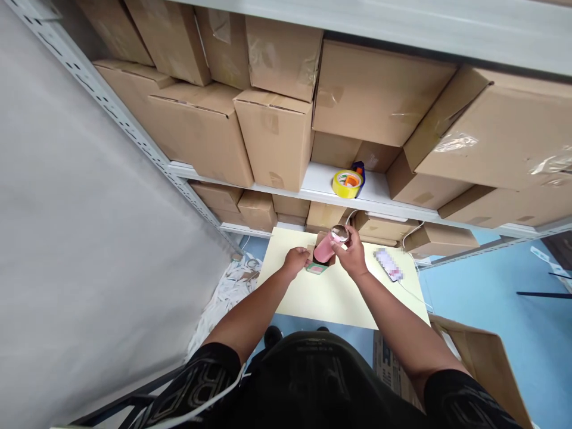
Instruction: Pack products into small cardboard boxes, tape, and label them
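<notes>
Phone point(388, 265) on table point(304, 298), right of carton point(317, 269); tape point(343, 192) on shelf point(379, 190) behind

A pale yellow surface point(322, 301), its edges slightly askew, fills the middle of the frame. Toward its right side lies a phone point(388, 264) with a white cable point(413, 292) trailing to the right edge. A small open box point(317, 268) is at its upper middle; whether the base touches is unclear. Above, a white shelf point(378, 195) carries stacked cardboard boxes point(274, 143) and, right of centre, a yellow tape roll point(347, 183) in a dispenser. A lower shelf point(241, 229) carries smaller cartons point(257, 208). On the blue floor point(518, 328), white scraps point(227, 298) heap left of the surface.
</notes>
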Motion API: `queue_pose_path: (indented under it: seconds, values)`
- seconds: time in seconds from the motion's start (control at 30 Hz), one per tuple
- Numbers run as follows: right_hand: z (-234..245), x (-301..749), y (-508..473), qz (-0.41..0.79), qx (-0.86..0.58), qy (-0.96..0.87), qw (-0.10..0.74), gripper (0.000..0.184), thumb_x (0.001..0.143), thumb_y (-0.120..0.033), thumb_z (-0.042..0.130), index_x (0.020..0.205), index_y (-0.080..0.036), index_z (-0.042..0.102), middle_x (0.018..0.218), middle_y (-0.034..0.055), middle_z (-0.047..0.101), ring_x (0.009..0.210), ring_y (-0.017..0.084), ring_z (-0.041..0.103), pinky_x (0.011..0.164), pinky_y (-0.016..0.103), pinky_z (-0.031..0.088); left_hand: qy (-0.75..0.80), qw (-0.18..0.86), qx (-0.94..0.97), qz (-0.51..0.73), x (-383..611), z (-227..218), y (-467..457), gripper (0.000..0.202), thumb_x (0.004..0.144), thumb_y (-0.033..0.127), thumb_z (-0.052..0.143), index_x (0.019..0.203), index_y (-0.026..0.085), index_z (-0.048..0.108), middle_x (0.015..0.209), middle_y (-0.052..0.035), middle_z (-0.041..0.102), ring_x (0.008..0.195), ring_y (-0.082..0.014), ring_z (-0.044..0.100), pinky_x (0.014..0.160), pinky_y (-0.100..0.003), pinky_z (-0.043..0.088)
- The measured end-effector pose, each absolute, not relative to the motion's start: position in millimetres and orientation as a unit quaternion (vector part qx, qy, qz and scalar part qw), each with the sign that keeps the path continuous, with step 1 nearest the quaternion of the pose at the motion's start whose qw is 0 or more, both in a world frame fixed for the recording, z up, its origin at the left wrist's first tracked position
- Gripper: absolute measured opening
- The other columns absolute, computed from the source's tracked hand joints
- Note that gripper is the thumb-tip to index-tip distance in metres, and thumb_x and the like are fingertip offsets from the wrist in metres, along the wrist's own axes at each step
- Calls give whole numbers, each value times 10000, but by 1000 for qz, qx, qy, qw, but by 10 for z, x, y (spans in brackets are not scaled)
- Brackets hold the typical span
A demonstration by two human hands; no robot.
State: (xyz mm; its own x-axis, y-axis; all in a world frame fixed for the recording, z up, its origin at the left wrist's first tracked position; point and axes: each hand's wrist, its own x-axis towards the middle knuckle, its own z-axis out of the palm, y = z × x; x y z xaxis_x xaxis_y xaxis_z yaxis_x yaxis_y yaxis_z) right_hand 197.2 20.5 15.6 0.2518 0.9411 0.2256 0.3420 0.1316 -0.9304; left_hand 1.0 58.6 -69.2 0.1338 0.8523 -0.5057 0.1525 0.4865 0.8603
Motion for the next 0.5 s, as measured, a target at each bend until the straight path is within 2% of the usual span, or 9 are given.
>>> queue_pose_path:
  seconds: [0.1,0.2,0.33,0.43,0.5]
  values:
    - [79,1947,143,289,-605,-560,487,731,778,-453,787,1406,-229,488,1340,132,637,1173,278,654,1042,468,534,590,632,416,282,5,-694,575,148,872,272,690,933,142,658,777,-51,734,682,-169,733,614,-248,557]
    - [-118,1919,103,284,-632,-589,417,716,761,-426,789,1388,-236,501,1313,121,658,1159,290,656,1036,492,527,587,634,417,281,4,-690,558,128,891,264,659,922,140,656,776,-51,733,688,-163,734,619,-241,559]
    - [-461,1899,84,248,-634,-642,353,611,757,-397,783,1302,-228,563,1266,123,674,1191,318,630,1057,534,495,583,636,423,276,5,-689,531,149,911,290,634,925,146,666,758,-55,739,719,-171,742,656,-257,576]
    - [-655,1915,98,210,-633,-665,338,581,733,-380,805,1245,-208,591,1350,164,621,1320,354,540,1128,576,424,584,635,429,269,7,-686,520,167,903,310,649,944,151,677,771,-59,751,728,-177,744,682,-277,587]
    - [-723,1951,94,217,-638,-665,323,644,704,-401,832,1263,-204,581,1453,186,545,1396,370,470,1153,589,397,584,631,435,267,11,-677,513,171,899,310,655,954,151,679,780,-60,753,723,-177,742,686,-285,589]
